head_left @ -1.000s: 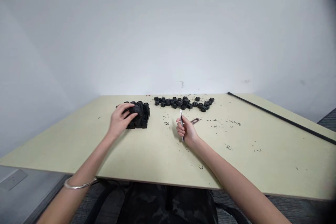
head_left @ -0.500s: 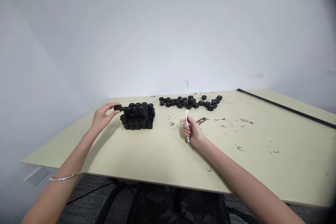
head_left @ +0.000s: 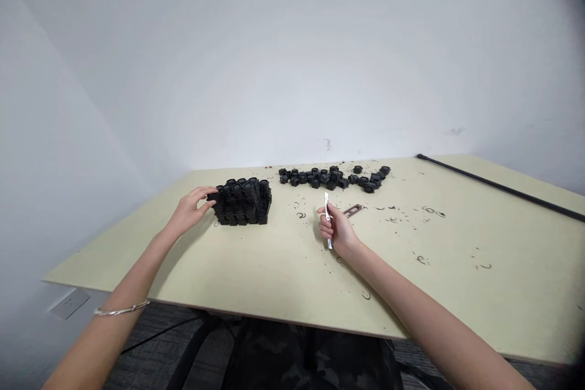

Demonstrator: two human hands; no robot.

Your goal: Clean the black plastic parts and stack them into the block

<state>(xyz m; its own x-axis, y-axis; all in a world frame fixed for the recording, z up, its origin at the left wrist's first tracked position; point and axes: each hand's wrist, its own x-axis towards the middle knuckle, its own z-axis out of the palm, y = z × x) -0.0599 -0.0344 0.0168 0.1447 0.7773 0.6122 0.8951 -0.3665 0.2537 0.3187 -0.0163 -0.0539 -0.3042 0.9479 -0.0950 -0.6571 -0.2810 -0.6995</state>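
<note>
My left hand point(head_left: 191, 209) is at the left upper corner of a blocky stack of small black plastic parts point(head_left: 244, 201). Its thumb and fingers pinch one black part point(head_left: 212, 197) that sits against the stack. My right hand point(head_left: 337, 229) rests on the table in a loose fist, closed round a slim metal blade point(head_left: 326, 202) that points up and away from me. A loose row of the same black parts point(head_left: 333, 178) lies farther back, near the wall.
A second small metal tool point(head_left: 352, 211) lies just right of my right hand. Thin black shavings point(head_left: 425, 211) are scattered over the pale green table point(head_left: 256, 268). A long black rod point(head_left: 498, 189) runs along the table's far right edge.
My left hand lifted a black part off the stack's left side half a second ago and has now brought it back against the stack. The right hand has stayed put with the blade.
</note>
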